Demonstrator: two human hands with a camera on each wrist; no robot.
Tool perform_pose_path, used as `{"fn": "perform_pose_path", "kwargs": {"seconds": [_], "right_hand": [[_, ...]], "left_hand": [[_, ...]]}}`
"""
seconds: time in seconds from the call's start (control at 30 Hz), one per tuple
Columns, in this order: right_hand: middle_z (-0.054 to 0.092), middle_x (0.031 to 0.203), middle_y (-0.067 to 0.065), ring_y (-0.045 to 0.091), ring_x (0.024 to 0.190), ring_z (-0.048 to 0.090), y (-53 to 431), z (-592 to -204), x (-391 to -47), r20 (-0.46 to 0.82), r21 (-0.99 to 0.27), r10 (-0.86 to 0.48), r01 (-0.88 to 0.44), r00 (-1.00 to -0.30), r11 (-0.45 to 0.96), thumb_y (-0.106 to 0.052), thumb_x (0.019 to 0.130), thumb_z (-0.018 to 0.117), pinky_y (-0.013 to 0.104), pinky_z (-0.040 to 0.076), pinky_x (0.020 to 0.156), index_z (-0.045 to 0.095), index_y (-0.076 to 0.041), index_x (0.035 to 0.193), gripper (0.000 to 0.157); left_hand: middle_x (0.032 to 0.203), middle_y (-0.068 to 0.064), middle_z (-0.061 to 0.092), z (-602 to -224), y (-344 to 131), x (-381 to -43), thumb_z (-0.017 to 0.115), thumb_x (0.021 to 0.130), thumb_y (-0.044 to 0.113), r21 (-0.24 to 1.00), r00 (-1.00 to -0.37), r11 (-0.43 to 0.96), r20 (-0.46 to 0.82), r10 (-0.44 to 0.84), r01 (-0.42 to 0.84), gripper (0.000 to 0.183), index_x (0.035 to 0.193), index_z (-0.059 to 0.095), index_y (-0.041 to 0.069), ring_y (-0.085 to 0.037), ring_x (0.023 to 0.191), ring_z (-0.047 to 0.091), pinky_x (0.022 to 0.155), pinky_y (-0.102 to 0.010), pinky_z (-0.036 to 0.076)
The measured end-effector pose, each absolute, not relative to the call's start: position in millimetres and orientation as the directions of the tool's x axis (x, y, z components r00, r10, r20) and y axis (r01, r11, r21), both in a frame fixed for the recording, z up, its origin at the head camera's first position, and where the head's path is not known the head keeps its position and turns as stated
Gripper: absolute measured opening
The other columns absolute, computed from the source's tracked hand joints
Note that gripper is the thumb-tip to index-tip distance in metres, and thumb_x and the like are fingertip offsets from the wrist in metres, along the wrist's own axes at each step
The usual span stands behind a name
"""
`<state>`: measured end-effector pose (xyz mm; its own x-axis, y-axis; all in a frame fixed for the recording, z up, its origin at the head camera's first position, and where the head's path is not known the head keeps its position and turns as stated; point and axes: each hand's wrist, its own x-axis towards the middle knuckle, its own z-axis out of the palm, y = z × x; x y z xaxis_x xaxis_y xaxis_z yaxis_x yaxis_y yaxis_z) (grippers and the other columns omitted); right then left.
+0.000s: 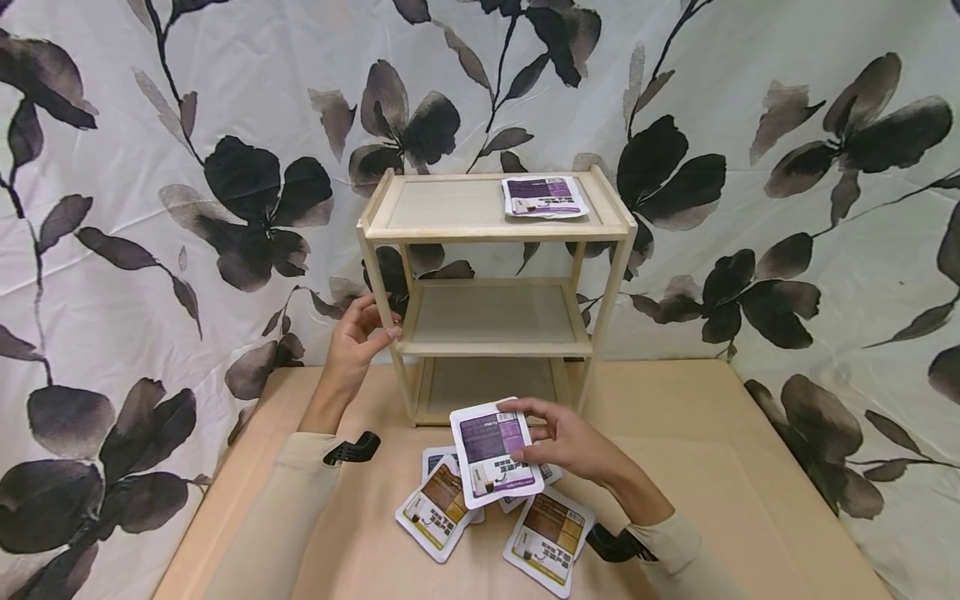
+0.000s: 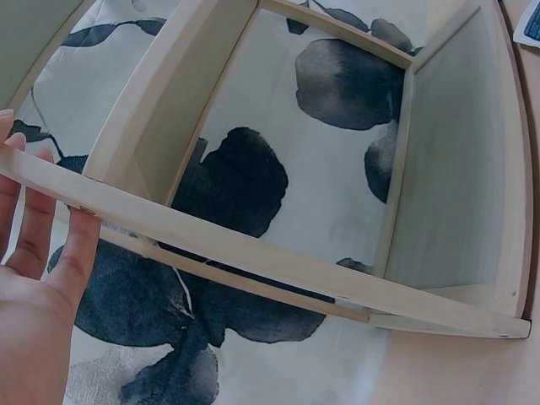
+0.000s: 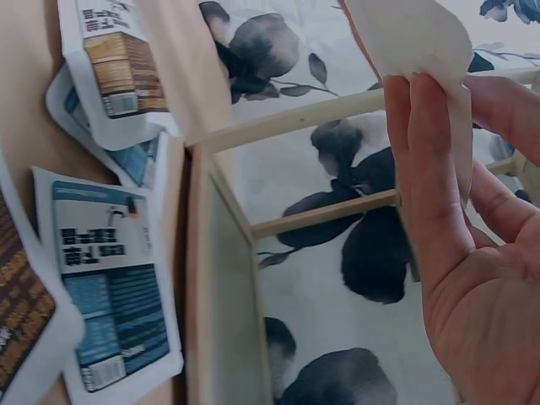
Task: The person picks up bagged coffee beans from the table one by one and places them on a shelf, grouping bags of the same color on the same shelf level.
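Floral cloth (image 1: pixel 540 108), tiered wooden rack (image 1: pixel 450 204), rounded-corner purple packet (image 1: pixel 486 442) — hands (image 1: pixel 354 340) (image 1: pixel 573 442) on both

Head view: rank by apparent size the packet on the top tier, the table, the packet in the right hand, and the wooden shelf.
1. Table
2. Wooden shelf
3. Held packet
4. Top-tier packet; farther and slanted, so true sizes may match.

Free passage runs over the middle tier (image 1: pixel 495 318)'s front edge, between the front posts (image 1: pixel 616 282). A pouch (image 1: pixel 545 198) blocks the top tier (image 1: pixel 442 204) near its right edge.
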<state>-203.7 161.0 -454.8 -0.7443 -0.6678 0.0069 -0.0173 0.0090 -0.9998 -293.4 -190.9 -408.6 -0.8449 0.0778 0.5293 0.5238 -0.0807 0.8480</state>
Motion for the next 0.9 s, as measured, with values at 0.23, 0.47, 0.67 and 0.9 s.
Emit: {"fn": "perform_pose_path", "kwargs": {"seconds": [0.23,0.47,0.67,0.9], "right_hand": [[0.066,0.124,0.025,0.038,0.102,0.071,166,-433,-206,0.054,-0.996,-0.655,-0.089,-0.753,0.020,0.001,0.090,0.073,0.046,0.061,0.077,0.045,-0.009,0.149,0.067],[0.063,0.129,0.024,0.034,0.108,0.070,171,-402,-209,0.094,-0.991,-0.633,-0.135,-0.768,0.016,0.000,0.090,0.074,0.044,0.060,0.079,0.044,-0.010,0.151,0.068],[0.061,0.130,0.025,0.035,0.108,0.070,171,-377,-209,0.109,-0.986,-0.616,-0.164,-0.780,0.034,-0.001,0.091,0.074,0.046,0.060,0.081,0.044,-0.013,0.151,0.069],[0.059,0.130,0.026,0.034,0.110,0.070,170,-357,-209,0.132,-0.979,-0.602,-0.198,-0.788,0.045,0.000,0.091,0.073,0.047,0.059,0.083,0.044,-0.013,0.152,0.070]], "left_hand": [[0.109,-0.021,0.064,-409,-191,-294,0.070,0.089,-0.010,0.846,-0.842,-0.083,0.533,0.080,0.527,0.053,0.135,0.058,0.013,-0.021,0.098,0.061,0.089,-0.029,0.050],[0.109,-0.024,0.062,-408,-192,-294,0.070,0.089,-0.010,0.842,-0.839,-0.078,0.539,0.077,0.534,0.053,0.134,0.059,0.014,-0.018,0.097,0.061,0.089,-0.030,0.049],[0.110,-0.027,0.061,-407,-192,-293,0.070,0.089,-0.010,0.843,-0.840,-0.072,0.538,0.074,0.534,0.053,0.135,0.059,0.013,-0.017,0.097,0.062,0.089,-0.032,0.048],[0.107,-0.020,0.064,-408,-192,-293,0.069,0.089,-0.012,0.848,-0.846,-0.083,0.529,0.069,0.523,0.051,0.136,0.053,-0.002,-0.017,0.096,0.062,0.089,-0.031,0.049]]}}
